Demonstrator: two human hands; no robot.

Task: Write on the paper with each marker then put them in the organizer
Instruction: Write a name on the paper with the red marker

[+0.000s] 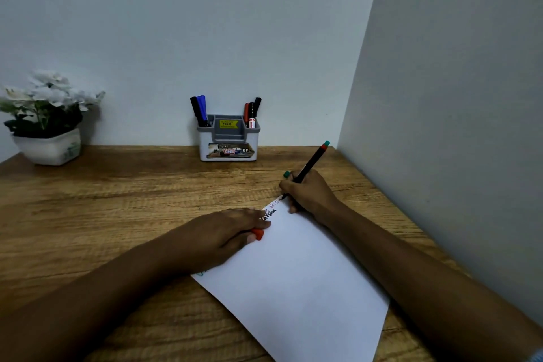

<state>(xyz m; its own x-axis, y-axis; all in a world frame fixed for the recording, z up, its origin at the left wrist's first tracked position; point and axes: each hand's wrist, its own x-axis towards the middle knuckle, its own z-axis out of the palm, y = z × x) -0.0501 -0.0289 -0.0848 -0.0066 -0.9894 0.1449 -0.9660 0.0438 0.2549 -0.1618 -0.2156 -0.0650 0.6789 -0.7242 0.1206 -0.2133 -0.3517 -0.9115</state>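
A white sheet of paper (296, 276) lies tilted on the wooden desk (117, 203), with red and black handwriting near its far corner. My right hand (308, 191) grips a thin black marker (311, 160) with a red and teal end, its tip on the paper's far corner. A green cap (286, 174) shows at that hand's fingers. My left hand (223, 232) presses the paper's left edge and holds a red cap (258, 234). The grey organizer (228, 138) stands at the back against the wall, holding several markers (201, 110).
A white pot of white flowers (47, 117) stands at the desk's back left. A wall runs along the right side of the desk, close to my right arm.
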